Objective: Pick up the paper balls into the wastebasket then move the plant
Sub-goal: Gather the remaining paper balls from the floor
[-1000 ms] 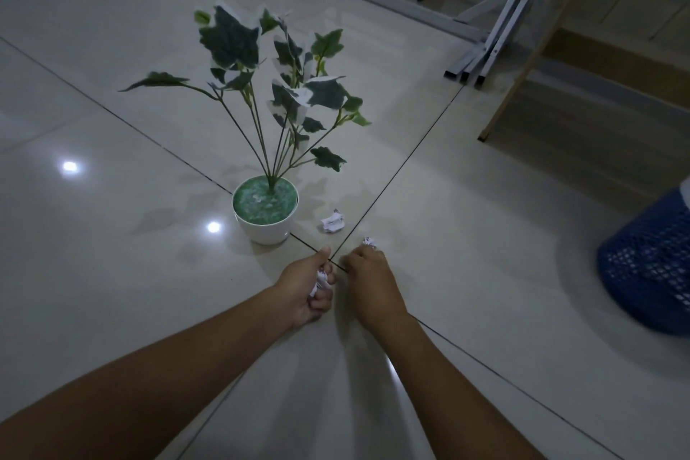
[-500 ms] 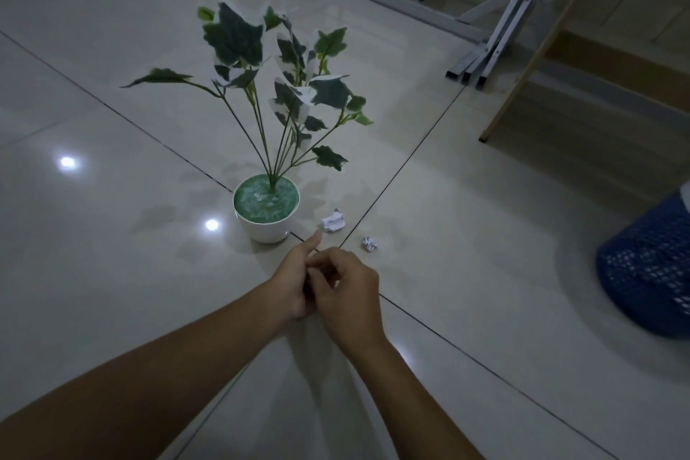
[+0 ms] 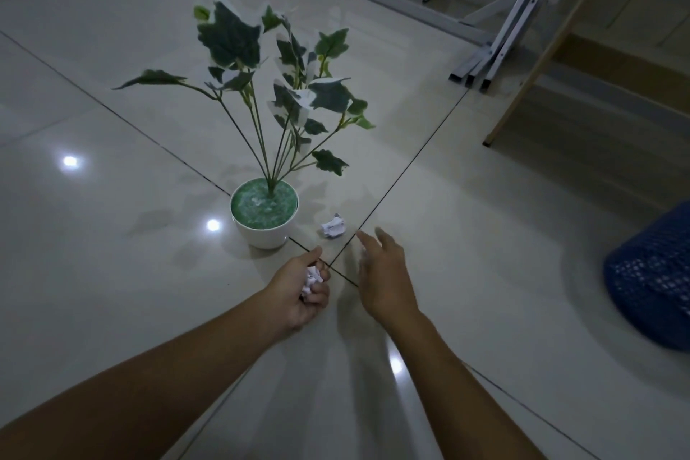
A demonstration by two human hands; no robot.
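A potted plant with green-and-white leaves stands on the tiled floor in a white pot (image 3: 261, 237). One crumpled paper ball (image 3: 333, 228) lies just right of the pot. My left hand (image 3: 298, 291) is in front of the pot, curled around white crumpled paper (image 3: 312, 277). My right hand (image 3: 384, 273) hovers beside it with fingers spread and empty, its fingertips a short way right of the loose paper ball. The blue mesh wastebasket (image 3: 657, 273) sits at the far right edge, partly cut off.
Folded metal legs (image 3: 496, 45) and a slanted wooden leg (image 3: 530, 75) stand at the back right, with a wooden shelf behind. A glass wall runs along the back. Glossy floor tiles (image 3: 485, 235) lie between my hands and the basket.
My right hand has pulled away from my left hand and spread its fingers, reaching forward toward the loose ball. The small paper scrap seen earlier right of the tile joint is hidden now.
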